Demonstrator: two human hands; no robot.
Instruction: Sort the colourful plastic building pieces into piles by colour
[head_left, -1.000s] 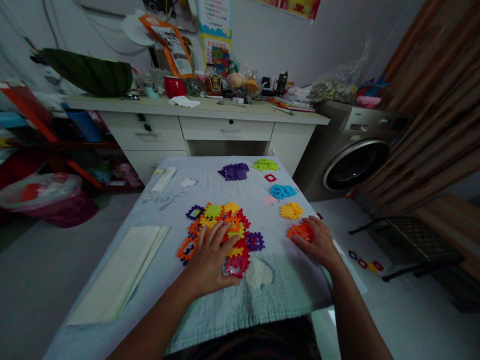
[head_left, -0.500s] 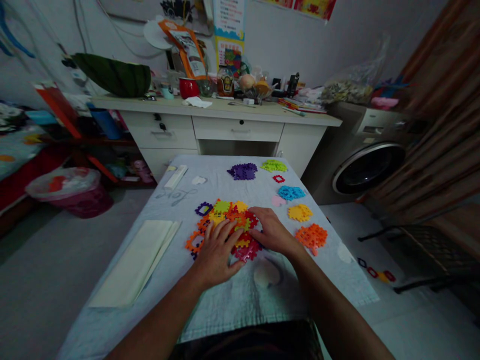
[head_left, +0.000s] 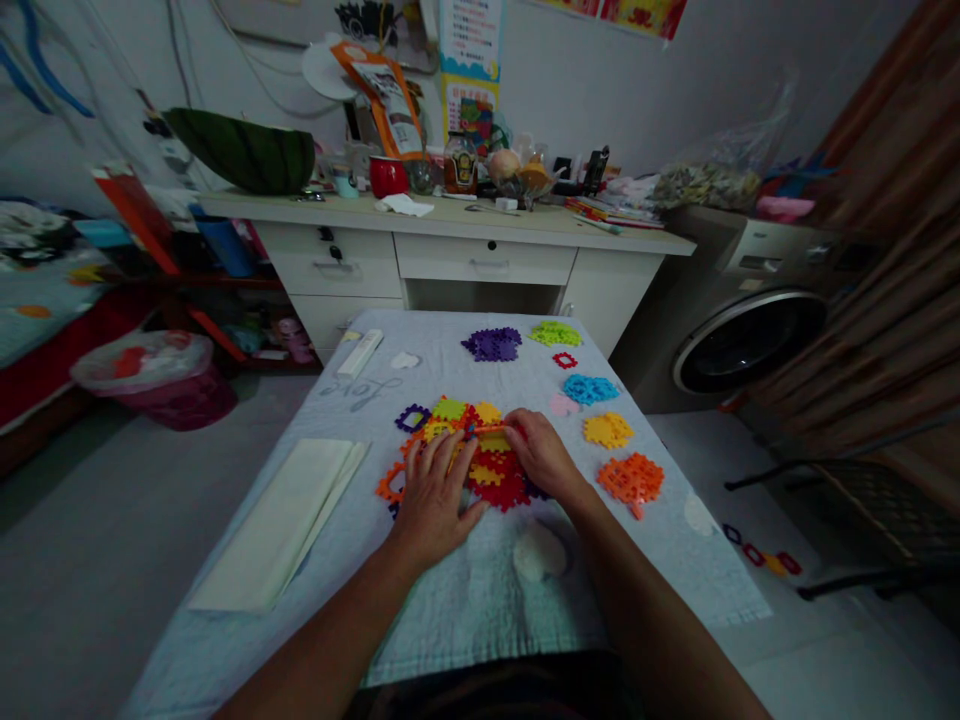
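A mixed pile of toothed plastic building pieces [head_left: 501,488] in red, orange, yellow and purple lies in the middle of the cloth-covered table [head_left: 465,600]. My left hand [head_left: 435,490] rests on the pile's left side, its fingers stretched out and slightly spread. My right hand [head_left: 544,455] is closed at the pile's upper right, the thumb and fingers pinching the end of an orange toothed piece [head_left: 491,430] that is seen nearly edge-on. Part of the pile is hidden under both hands. A purple square ring piece [head_left: 412,418] sits at the pile's upper left.
Sorted heaps lie along the right and far side: purple [head_left: 493,344], green [head_left: 556,333], blue [head_left: 590,389], yellow [head_left: 608,430] and orange [head_left: 631,479]. Folded paper [head_left: 281,525] lies on the left, with a white box [head_left: 361,353] behind. A cluttered desk [head_left: 450,220] stands beyond.
My right hand has gone from resting on the pile to gripping an orange piece and tilting it up. My left hand stays on the pile. The view has shifted slightly.
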